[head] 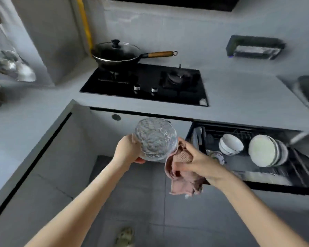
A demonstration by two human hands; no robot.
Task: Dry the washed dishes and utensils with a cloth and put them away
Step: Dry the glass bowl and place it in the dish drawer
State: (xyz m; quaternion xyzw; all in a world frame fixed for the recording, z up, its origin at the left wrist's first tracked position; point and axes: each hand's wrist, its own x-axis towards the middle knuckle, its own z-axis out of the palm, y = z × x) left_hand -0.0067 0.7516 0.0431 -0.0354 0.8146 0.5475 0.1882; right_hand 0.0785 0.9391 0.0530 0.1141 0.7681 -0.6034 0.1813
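The glass bowl [154,139], clear and heavily textured, is held up in the air in front of the lower cabinets, below the edge of the counter [239,97] and well short of it, as the head view shows. It sits between the two hands. The left hand [128,151] grips its left side, with the thumb under the lower edge and the fingers hidden behind the glass. The right hand [196,162] is bunched round a pink cloth [183,179], whose upper fold touches the bowl's lower right edge while the rest hangs loose below the wrist. So the hands are close together but each is clamped on its own thing, the bowl on the left and the cloth on the right. The bowl is tipped on its side, so one round face looks up toward the camera. Its axis from mouth to base runs roughly from the viewer toward the cabinet front. Through the rippled glass I cannot tell whether that near face is the mouth or the base. Being round, it has no real long axis across. The open drawer rack [239,165] lies to the right of both hands and a little beyond them, holding stacked white bowls [231,144] and upright plates [265,150]. The right hand is the nearer to it, but the bowl is in the left. In my judgement, putting the bowl away means carrying it rightward past the cloth hand, or passing it across, once the wiping is done.
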